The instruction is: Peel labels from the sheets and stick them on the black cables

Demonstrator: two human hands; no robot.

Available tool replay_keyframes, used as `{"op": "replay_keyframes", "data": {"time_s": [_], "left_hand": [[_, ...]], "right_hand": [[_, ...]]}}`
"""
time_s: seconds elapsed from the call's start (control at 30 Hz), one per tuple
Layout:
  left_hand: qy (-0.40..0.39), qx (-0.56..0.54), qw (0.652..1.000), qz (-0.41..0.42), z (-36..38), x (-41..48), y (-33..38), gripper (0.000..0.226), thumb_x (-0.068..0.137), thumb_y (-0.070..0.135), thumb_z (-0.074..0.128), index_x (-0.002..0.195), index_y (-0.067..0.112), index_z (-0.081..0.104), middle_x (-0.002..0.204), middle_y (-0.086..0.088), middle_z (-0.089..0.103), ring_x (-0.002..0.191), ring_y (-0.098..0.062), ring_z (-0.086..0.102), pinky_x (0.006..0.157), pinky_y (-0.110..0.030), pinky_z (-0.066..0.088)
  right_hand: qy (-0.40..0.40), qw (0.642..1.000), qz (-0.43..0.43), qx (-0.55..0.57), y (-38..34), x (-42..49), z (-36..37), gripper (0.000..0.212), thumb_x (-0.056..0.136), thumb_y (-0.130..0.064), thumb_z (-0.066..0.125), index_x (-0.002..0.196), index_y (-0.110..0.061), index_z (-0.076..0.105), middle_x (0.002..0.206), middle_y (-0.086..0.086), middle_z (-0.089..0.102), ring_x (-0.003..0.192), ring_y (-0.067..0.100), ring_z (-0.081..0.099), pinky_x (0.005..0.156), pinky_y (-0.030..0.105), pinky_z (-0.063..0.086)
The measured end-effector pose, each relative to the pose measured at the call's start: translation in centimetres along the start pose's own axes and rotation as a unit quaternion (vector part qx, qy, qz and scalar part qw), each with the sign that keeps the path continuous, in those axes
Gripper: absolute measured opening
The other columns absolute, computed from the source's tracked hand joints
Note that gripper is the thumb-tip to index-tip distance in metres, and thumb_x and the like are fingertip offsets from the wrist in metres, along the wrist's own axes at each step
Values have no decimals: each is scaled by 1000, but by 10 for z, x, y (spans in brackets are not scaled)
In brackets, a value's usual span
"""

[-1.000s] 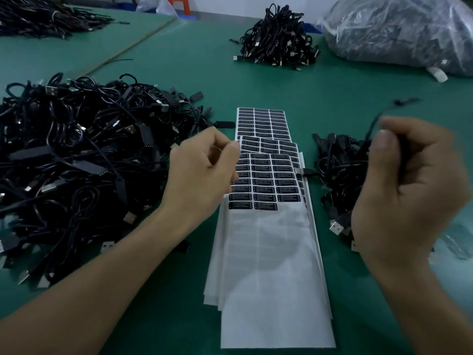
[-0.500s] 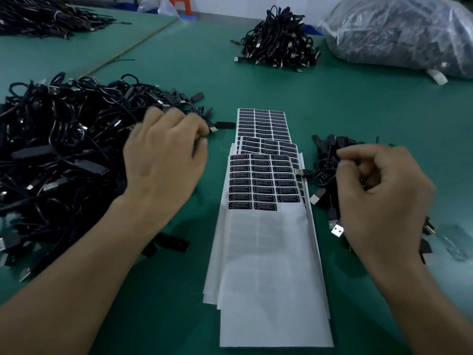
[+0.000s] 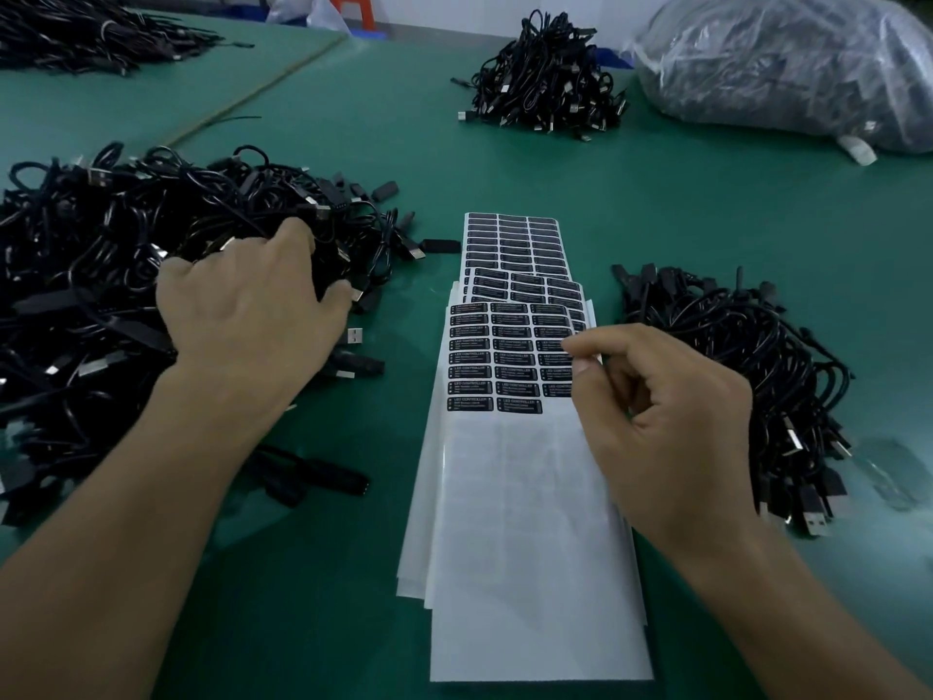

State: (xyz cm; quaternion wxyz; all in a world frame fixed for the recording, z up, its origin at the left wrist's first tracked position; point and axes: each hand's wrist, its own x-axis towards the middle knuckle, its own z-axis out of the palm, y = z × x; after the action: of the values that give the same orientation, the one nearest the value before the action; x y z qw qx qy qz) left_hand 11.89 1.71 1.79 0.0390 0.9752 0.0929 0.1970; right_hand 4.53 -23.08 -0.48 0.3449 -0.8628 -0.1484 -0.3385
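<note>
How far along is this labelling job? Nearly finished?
Partway, I'd judge. Done: the lower half of the top sheet is stripped bare, and the small pile at right probably holds labelled cables. In hand: the right hand pinches a label; the left hand digs into the big pile. Left: that pile and many labels.

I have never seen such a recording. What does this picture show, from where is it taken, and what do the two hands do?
No machine here: a person works with bare hands, and the camera sits on the person's head, looking forward and down. On the green table lies a stack of label sheets, black labels above, bare white backing below. A big cable pile is at the left, a smaller pile at the right, a far pile and a plastic bag behind. The left hand reaches into the big pile; its fingertips are hidden, so a hold cannot be told. The right hand pinches a label at the top sheet's right edge.
</note>
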Motion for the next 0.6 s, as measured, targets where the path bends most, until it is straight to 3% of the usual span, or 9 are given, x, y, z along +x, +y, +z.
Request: {"op": "replay_keyframes", "data": {"time_s": [0.1, 0.27, 0.37, 0.43, 0.5, 0.6], "left_hand": [[27, -21, 999, 17, 2, -1, -1, 31, 101, 44, 48, 104, 18, 65, 75, -5, 61, 69, -31, 53, 75, -41, 34], [94, -179, 974, 104, -4, -15, 21, 24, 100, 43, 53, 99, 22, 66, 67, 11, 56, 64, -18, 48, 66, -33, 37], [47, -273, 939, 204, -10, -30, 42, 33, 90, 52, 62, 108, 25, 61, 85, 17, 66, 72, -11, 62, 69, -34, 54], [-2, -286, 916, 282, -10, -42, 52, 39, 88, 44, 65, 121, 24, 58, 98, 22, 63, 79, -7, 63, 73, -35, 56], [-44, -283, 897, 337, -6, -50, 58, 39, 94, 31, 59, 131, 22, 54, 105, 16, 66, 90, -11, 64, 76, -37, 55], [-64, -303, 887, 341, -4, -52, 61, 36, 98, 29, 43, 129, 19, 60, 100, 3, 72, 84, -21, 65, 70, -39, 52]], "right_hand": [[-5, 1000, 3, 2, -1, -1, 0, 14, 87, -4, 62, 91, -10, 75, 65, -28, 40, 58, -5, 43, 62, 4, 33], [-12, 1000, 1, 12, 0, -2, 4, 14, 89, -5, 62, 94, -11, 74, 68, -31, 42, 58, -5, 44, 62, 4, 33], [-21, 1000, -2, 19, -1, -3, 5, 21, 90, -8, 64, 109, -15, 71, 63, -17, 48, 59, 2, 47, 61, 7, 36], [-40, 998, 2, 38, -3, -3, 5, 38, 90, -12, 66, 127, -20, 62, 66, -11, 53, 61, 6, 50, 62, 8, 39], [-54, 997, 9, 58, -4, -4, 5, 48, 90, -17, 67, 136, -25, 54, 72, -16, 57, 66, 0, 54, 65, 5, 39], [-40, 997, 17, 58, -4, -3, 5, 35, 92, -21, 67, 126, -24, 64, 79, -27, 57, 71, -7, 57, 68, 2, 38]]}}
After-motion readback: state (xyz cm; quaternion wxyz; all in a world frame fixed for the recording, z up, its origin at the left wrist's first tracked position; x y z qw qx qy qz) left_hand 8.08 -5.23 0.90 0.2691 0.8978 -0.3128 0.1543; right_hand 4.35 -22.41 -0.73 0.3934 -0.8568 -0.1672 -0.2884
